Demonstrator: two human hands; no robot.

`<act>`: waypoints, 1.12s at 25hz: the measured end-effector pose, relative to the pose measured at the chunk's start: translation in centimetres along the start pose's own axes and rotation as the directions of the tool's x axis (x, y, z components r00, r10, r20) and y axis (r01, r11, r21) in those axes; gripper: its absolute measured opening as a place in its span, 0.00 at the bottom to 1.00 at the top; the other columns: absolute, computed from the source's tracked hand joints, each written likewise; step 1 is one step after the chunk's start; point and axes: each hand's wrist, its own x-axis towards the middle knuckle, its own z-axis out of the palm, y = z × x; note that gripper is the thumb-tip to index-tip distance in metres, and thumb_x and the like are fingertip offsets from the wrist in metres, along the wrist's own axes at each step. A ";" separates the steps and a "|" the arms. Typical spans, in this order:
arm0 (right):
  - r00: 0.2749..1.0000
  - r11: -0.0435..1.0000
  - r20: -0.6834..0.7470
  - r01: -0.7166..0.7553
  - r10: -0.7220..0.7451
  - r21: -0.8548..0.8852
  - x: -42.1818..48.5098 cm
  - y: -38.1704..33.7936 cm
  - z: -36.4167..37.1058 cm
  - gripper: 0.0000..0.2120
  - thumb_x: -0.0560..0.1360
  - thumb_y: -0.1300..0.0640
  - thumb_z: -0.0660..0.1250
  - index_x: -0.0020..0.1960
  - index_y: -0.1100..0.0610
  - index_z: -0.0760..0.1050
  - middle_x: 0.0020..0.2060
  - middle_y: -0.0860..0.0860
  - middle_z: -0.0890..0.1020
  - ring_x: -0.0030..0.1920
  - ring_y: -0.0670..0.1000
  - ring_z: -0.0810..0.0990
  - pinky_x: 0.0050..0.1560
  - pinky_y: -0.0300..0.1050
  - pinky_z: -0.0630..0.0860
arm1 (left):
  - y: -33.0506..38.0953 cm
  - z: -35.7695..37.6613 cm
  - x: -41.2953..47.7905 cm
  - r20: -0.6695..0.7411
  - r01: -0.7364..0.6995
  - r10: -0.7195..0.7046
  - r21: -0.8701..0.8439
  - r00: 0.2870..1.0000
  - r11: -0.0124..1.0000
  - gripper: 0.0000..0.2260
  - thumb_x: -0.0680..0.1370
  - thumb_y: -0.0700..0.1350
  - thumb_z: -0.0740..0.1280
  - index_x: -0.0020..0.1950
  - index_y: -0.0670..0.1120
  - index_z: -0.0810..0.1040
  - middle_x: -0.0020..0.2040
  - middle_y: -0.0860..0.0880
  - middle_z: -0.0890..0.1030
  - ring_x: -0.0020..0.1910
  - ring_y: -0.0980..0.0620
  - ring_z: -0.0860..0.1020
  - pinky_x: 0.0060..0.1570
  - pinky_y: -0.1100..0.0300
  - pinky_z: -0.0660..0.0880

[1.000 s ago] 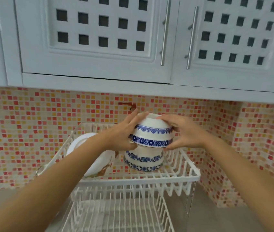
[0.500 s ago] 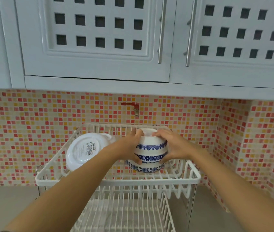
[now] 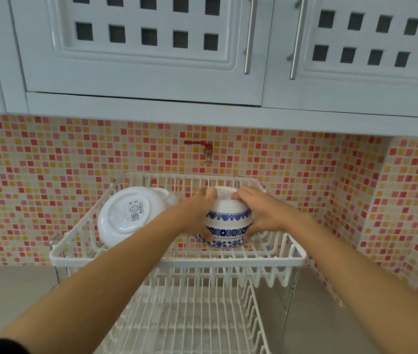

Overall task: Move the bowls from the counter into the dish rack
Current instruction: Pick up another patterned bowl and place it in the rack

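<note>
A stack of upside-down white bowls with blue flower bands rests in the upper tier of the white wire dish rack, right of centre. My left hand grips the stack's left side and my right hand grips its right side, fingers curled over the top bowl. To the left, plain white bowls lean on their sides in the same tier, a label on the nearest one's underside.
The rack's lower tier holds nothing visible. Grey counter lies on both sides of the rack. A mosaic tile wall with a red tap stands behind, and white cabinets hang overhead.
Both hands lowered the top blue-banded bowl down onto the bowls in the upper tier. The stack now sits nested and lower in the rack.
</note>
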 end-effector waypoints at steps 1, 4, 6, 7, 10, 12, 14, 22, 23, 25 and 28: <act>1.000 1.000 0.000 0.002 -0.002 -0.014 0.0 0.0 0.0 0.40 0.57 0.49 0.81 0.63 0.55 0.65 0.57 0.47 0.70 0.57 0.46 0.67 0.58 0.42 0.69 | 0.0 0.0 0.0 -0.001 0.000 0.000 0.009 1.000 1.000 0.39 0.61 0.50 0.80 0.61 0.46 0.59 0.62 0.44 0.66 0.57 0.42 0.72 0.57 0.47 0.75; 1.000 0.998 0.007 0.016 -0.016 -0.053 0.0 -0.1 0.1 0.40 0.57 0.49 0.81 0.63 0.55 0.65 0.58 0.47 0.70 0.56 0.46 0.66 0.55 0.41 0.68 | 0.2 0.0 -0.1 0.009 0.011 -0.012 0.028 1.000 1.000 0.40 0.60 0.50 0.80 0.62 0.47 0.58 0.65 0.43 0.64 0.58 0.39 0.73 0.56 0.46 0.76; 1.000 0.997 0.012 0.018 -0.017 -0.078 -0.1 -0.1 0.0 0.39 0.58 0.49 0.81 0.62 0.55 0.64 0.57 0.47 0.69 0.54 0.45 0.64 0.51 0.39 0.65 | 0.2 0.1 -0.1 0.020 0.025 -0.025 0.039 0.999 0.999 0.41 0.59 0.51 0.81 0.61 0.48 0.58 0.66 0.42 0.63 0.57 0.38 0.74 0.55 0.45 0.77; 1.000 0.996 0.014 0.012 -0.011 -0.084 -0.1 -0.2 -0.1 0.39 0.58 0.49 0.81 0.61 0.54 0.64 0.56 0.46 0.68 0.54 0.46 0.65 0.50 0.39 0.65 | 0.3 0.0 -0.1 0.024 0.030 -0.031 0.045 0.999 0.999 0.42 0.59 0.51 0.81 0.62 0.48 0.57 0.67 0.42 0.62 0.58 0.38 0.73 0.56 0.45 0.76; 0.999 0.998 0.031 -0.017 0.019 -0.065 -0.4 -0.4 -0.6 0.43 0.58 0.44 0.79 0.65 0.52 0.62 0.61 0.45 0.68 0.61 0.48 0.67 0.56 0.45 0.71 | 0.4 -0.6 -0.3 0.076 0.061 -0.064 0.047 0.995 0.997 0.51 0.62 0.51 0.79 0.74 0.48 0.48 0.75 0.41 0.51 0.69 0.35 0.66 0.64 0.45 0.71; 0.996 0.995 0.053 -0.064 0.068 -0.077 -0.6 -0.6 -1.1 0.49 0.60 0.37 0.75 0.73 0.51 0.56 0.72 0.45 0.62 0.70 0.47 0.62 0.66 0.49 0.69 | 0.7 -2.0 -0.9 0.096 0.075 -0.078 0.032 0.992 0.997 0.55 0.67 0.50 0.76 0.77 0.49 0.37 0.78 0.41 0.39 0.75 0.38 0.58 0.70 0.47 0.65; 0.994 0.990 0.046 -0.097 0.102 -0.106 -0.4 -1.0 -1.6 0.48 0.66 0.32 0.67 0.76 0.50 0.49 0.76 0.45 0.54 0.74 0.48 0.57 0.71 0.54 0.64 | 0.7 -3.9 -1.8 0.022 0.075 -0.076 0.026 0.997 0.997 0.47 0.74 0.50 0.70 0.76 0.47 0.35 0.78 0.43 0.38 0.76 0.41 0.54 0.72 0.48 0.59; 0.987 0.989 -0.159 -0.055 0.033 -0.139 5.5 -11.6 -3.1 0.31 0.80 0.40 0.43 0.77 0.55 0.44 0.77 0.51 0.48 0.77 0.51 0.48 0.75 0.51 0.47 | -6.7 -10.1 -7.8 -0.224 0.214 -0.192 0.078 0.956 0.974 0.26 0.83 0.51 0.49 0.77 0.40 0.48 0.78 0.42 0.49 0.77 0.43 0.52 0.74 0.50 0.52; 0.983 0.993 -0.184 -0.051 0.031 -0.109 6.6 -13.5 -2.9 0.31 0.80 0.41 0.43 0.77 0.56 0.45 0.77 0.51 0.49 0.77 0.51 0.49 0.76 0.53 0.48 | -8.3 -10.5 -8.8 -0.225 0.232 -0.210 0.078 0.951 0.970 0.26 0.83 0.50 0.49 0.76 0.39 0.50 0.78 0.41 0.49 0.77 0.43 0.51 0.74 0.50 0.52; 0.975 0.997 -0.221 -0.051 0.038 -0.051 8.7 -17.4 -2.1 0.31 0.80 0.41 0.44 0.77 0.57 0.45 0.77 0.52 0.49 0.77 0.52 0.49 0.76 0.54 0.49 | -11.6 -11.2 -10.8 -0.230 0.282 -0.259 0.070 0.938 0.957 0.25 0.83 0.51 0.48 0.76 0.39 0.50 0.78 0.41 0.50 0.77 0.43 0.51 0.74 0.50 0.51; 0.964 0.999 -0.265 -0.035 0.036 0.009 12.0 -23.2 -0.5 0.30 0.80 0.43 0.45 0.77 0.58 0.47 0.77 0.54 0.50 0.77 0.53 0.50 0.75 0.52 0.49 | -16.8 -12.0 -13.8 -0.234 0.341 -0.319 0.060 0.918 0.938 0.26 0.83 0.51 0.48 0.77 0.39 0.48 0.78 0.41 0.50 0.77 0.44 0.51 0.75 0.51 0.51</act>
